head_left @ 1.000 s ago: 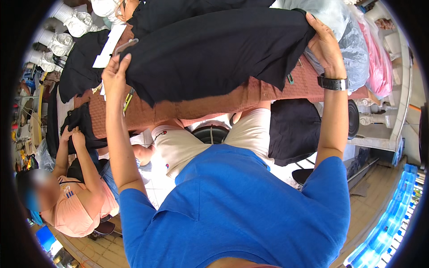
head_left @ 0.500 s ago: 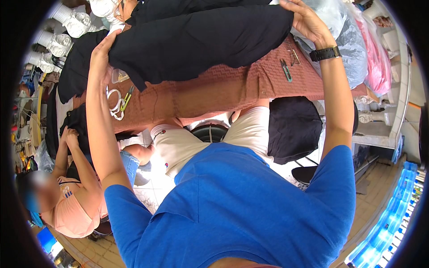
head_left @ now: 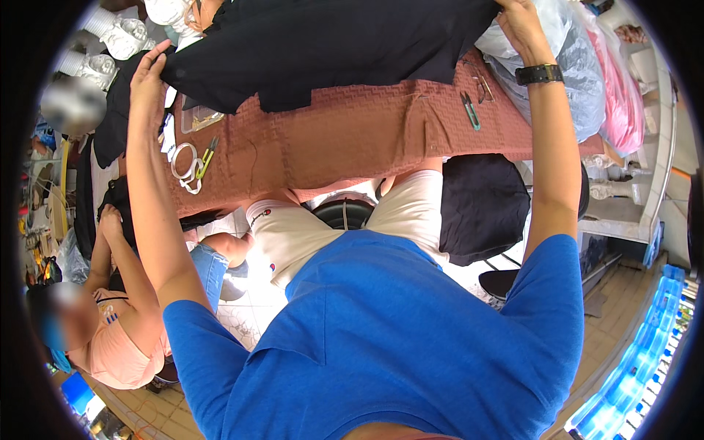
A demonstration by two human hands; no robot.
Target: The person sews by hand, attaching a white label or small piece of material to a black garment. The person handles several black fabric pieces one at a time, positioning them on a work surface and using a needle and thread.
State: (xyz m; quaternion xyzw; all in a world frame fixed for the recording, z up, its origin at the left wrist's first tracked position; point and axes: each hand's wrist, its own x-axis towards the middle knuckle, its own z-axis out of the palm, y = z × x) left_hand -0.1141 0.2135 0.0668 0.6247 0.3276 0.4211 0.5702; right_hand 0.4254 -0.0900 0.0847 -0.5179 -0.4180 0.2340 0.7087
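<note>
Since the earlier frame, the left hand [head_left: 147, 88] has shifted outward and the black cloth [head_left: 330, 51] spans wider, baring more of the brown-covered table [head_left: 330, 139]. The left hand is at the cloth's left end, fingers fairly straight; the right hand [head_left: 522, 29] is at its right end, partly cropped. Whether either pinches cannot be told. The cloth lies across the table's far side. Judged light, soft and limp, prone to folding; side edges offer the best hold. Toward the table's left end: a clear tray [head_left: 198, 119], white tape [head_left: 187, 174] and yellow-green snips [head_left: 207, 158]. Toward its right end: green snips [head_left: 470, 111], then plastic bags [head_left: 583, 95] beyond.
</note>
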